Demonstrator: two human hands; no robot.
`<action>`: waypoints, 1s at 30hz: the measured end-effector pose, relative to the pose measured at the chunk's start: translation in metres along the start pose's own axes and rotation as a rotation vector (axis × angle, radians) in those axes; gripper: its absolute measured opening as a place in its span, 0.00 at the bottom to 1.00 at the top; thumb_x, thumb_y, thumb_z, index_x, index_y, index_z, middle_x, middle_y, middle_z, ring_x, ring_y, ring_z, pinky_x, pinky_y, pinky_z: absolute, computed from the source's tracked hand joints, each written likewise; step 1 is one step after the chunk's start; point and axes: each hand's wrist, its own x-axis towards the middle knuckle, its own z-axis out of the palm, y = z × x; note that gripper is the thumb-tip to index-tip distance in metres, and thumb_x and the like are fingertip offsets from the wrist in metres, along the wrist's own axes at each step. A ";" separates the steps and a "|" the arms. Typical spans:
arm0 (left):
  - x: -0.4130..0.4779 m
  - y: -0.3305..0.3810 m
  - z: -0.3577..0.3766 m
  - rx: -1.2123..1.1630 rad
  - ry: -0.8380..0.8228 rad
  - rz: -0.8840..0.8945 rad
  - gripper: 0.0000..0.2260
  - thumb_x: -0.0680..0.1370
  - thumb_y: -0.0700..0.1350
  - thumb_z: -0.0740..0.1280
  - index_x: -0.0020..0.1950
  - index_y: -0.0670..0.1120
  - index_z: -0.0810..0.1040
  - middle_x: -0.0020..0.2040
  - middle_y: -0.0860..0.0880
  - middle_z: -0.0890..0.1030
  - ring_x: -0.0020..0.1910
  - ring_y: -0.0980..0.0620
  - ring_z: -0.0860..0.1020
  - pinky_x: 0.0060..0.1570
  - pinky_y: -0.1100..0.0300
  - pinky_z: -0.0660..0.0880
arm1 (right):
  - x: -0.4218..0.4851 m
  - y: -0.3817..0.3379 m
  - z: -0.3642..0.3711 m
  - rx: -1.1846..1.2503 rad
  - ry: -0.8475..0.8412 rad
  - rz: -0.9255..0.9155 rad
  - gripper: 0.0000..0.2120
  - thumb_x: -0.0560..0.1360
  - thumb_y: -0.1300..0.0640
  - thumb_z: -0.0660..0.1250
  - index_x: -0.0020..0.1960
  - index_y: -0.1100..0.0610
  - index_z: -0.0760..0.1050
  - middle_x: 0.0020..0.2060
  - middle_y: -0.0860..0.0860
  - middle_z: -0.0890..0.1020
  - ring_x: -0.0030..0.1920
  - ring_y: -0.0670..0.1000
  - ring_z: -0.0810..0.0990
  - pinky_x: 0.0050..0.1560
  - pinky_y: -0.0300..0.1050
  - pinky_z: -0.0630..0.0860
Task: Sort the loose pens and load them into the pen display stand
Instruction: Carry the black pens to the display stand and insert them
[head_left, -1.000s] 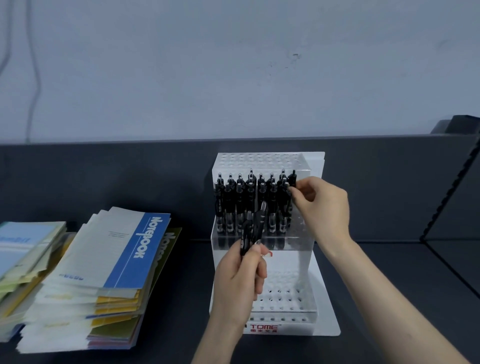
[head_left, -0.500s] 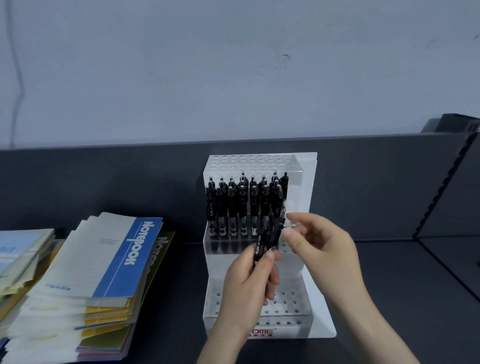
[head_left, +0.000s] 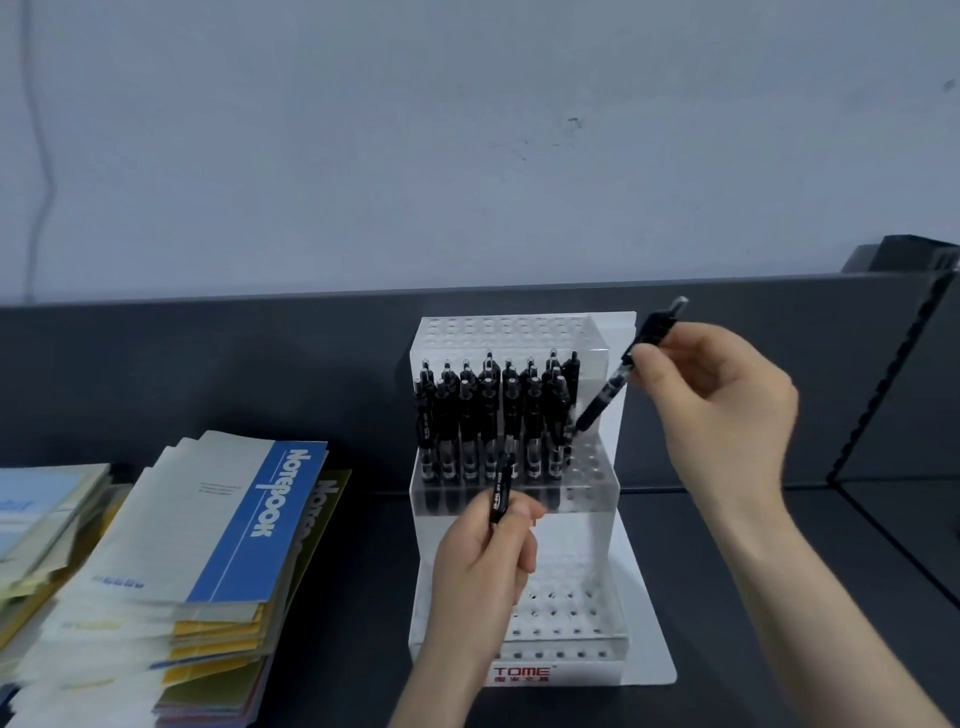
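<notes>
Right hand (head_left: 717, 415) is pinching a tilted pen (head_left: 605, 397), tip at the stand's (head_left: 644, 649) middle-tier right end. Left hand (head_left: 483, 566) is gripping a spare pen (head_left: 500, 493) before the stand. Angled entry is probably risking a jam against loaded pens (head_left: 467, 415).

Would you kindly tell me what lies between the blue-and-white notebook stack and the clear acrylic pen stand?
Only a bare stretch of dark shelf top, as the head view shows.

Dark grey shelf (head_left: 779, 597), white pen display stand (head_left: 644, 660) standing on it, fanned notebook stacks (head_left: 208, 545) at left
</notes>
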 end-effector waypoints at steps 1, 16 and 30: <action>0.000 0.001 0.000 -0.001 0.003 0.003 0.10 0.81 0.44 0.60 0.44 0.46 0.80 0.30 0.50 0.72 0.26 0.57 0.66 0.26 0.66 0.64 | 0.002 0.002 0.005 -0.058 -0.017 -0.028 0.08 0.72 0.60 0.71 0.43 0.47 0.79 0.35 0.40 0.83 0.38 0.43 0.83 0.43 0.34 0.77; -0.001 0.000 -0.010 -0.021 0.041 0.014 0.12 0.80 0.45 0.60 0.41 0.48 0.79 0.30 0.46 0.69 0.26 0.55 0.63 0.26 0.65 0.61 | -0.013 0.044 0.037 -0.387 -0.186 -0.017 0.03 0.72 0.58 0.72 0.45 0.56 0.81 0.33 0.44 0.80 0.37 0.46 0.80 0.44 0.44 0.77; 0.006 -0.006 0.005 -0.001 -0.160 0.029 0.15 0.81 0.52 0.57 0.40 0.49 0.78 0.30 0.49 0.73 0.26 0.56 0.66 0.26 0.66 0.63 | -0.061 0.022 0.002 -0.004 -0.454 0.278 0.06 0.69 0.60 0.74 0.37 0.51 0.81 0.29 0.44 0.82 0.31 0.38 0.77 0.35 0.28 0.71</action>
